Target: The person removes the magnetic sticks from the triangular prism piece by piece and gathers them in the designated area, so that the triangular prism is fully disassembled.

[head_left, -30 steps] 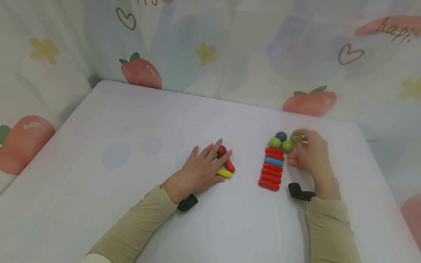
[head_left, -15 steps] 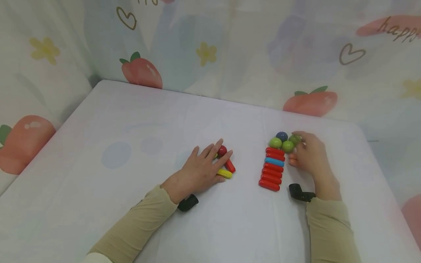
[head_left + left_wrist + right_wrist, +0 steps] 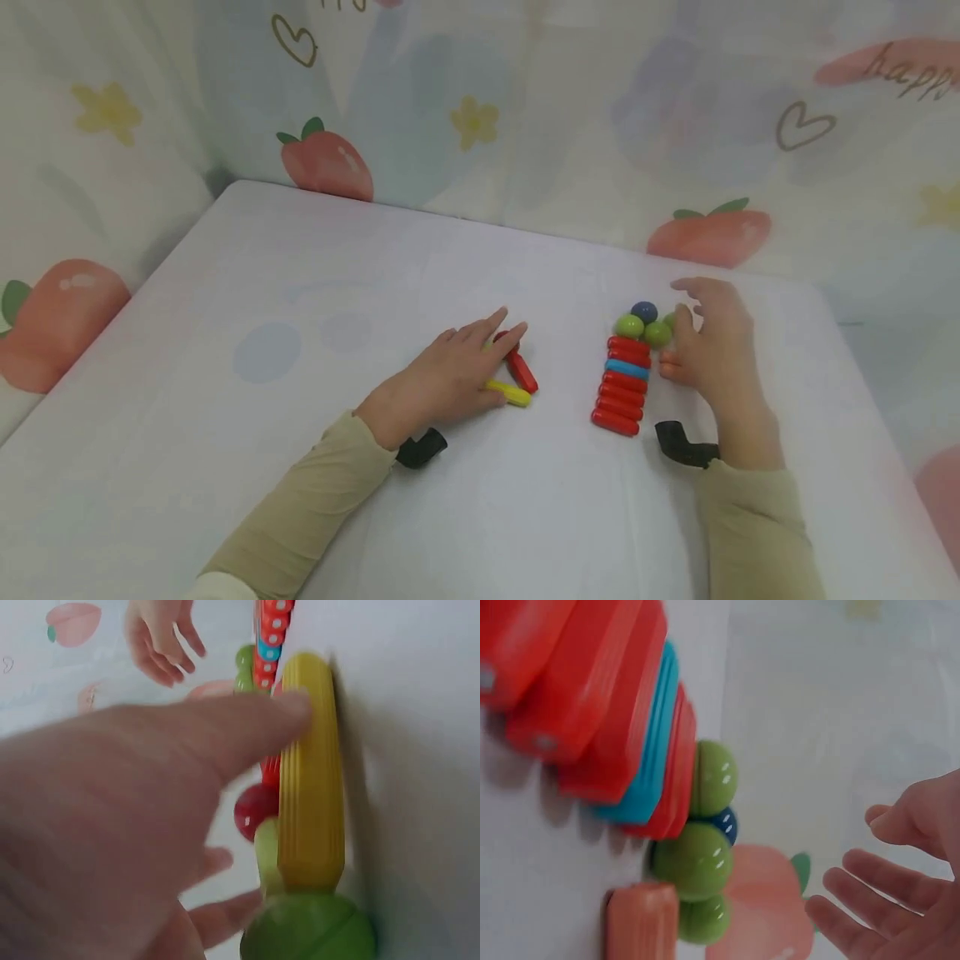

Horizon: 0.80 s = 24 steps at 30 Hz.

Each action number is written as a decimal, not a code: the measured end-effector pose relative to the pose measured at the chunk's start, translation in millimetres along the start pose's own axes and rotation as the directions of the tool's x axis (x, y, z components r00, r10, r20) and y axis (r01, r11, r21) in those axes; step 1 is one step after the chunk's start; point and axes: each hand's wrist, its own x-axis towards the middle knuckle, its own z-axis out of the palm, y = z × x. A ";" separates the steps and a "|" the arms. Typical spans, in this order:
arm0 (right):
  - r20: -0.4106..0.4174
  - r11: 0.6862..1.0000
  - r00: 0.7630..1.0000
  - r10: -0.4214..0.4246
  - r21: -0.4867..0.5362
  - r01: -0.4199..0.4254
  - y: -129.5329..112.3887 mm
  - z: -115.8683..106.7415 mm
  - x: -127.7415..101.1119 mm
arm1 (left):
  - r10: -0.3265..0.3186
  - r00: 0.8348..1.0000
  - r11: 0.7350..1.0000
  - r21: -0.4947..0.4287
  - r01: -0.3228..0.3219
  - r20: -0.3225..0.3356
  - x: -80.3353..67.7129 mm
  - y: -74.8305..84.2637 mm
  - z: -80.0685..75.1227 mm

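Note:
My left hand (image 3: 446,375) lies over a small group of pieces with its fingers spread. Its thumb touches a yellow stick (image 3: 311,772). Around it are a red stick (image 3: 522,372), a dark red ball (image 3: 255,812) and a green ball (image 3: 309,930), partly covered by the hand in the head view. My right hand (image 3: 716,350) is raised beside green balls (image 3: 694,861) and a dark blue ball (image 3: 644,312), fingers loosely extended, holding nothing. Below the balls runs a row of red sticks (image 3: 618,408) with one blue stick (image 3: 627,369) among them.
An orange stick (image 3: 641,922) lies near the balls on the right hand's side. A black bent piece (image 3: 684,446) shows at the right wrist, another (image 3: 422,450) at the left. A printed curtain (image 3: 562,125) stands behind the white table (image 3: 375,275).
My right hand has let go of the rightmost green ball and lifted, its index finger and thumb spreading apart. The left hand has shifted slightly, its fingers rising a little over the red ball.

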 end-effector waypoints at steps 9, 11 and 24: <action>-0.049 0.952 0.955 -0.294 0.072 0.297 -37.8 12.5 -13.5 | 0.108 0.993 0.994 -0.013 -0.109 -0.053 7.8 -13.1 10.0; -0.017 0.932 0.936 -0.352 0.090 0.352 -43.8 18.6 -16.3 | 0.111 0.992 0.994 0.017 -0.111 -0.055 8.7 -13.4 12.3; 0.466 0.913 0.785 -0.408 0.190 0.361 -71.2 56.7 -32.9 | 0.038 0.999 0.991 0.127 -0.038 -0.002 8.1 -8.9 16.7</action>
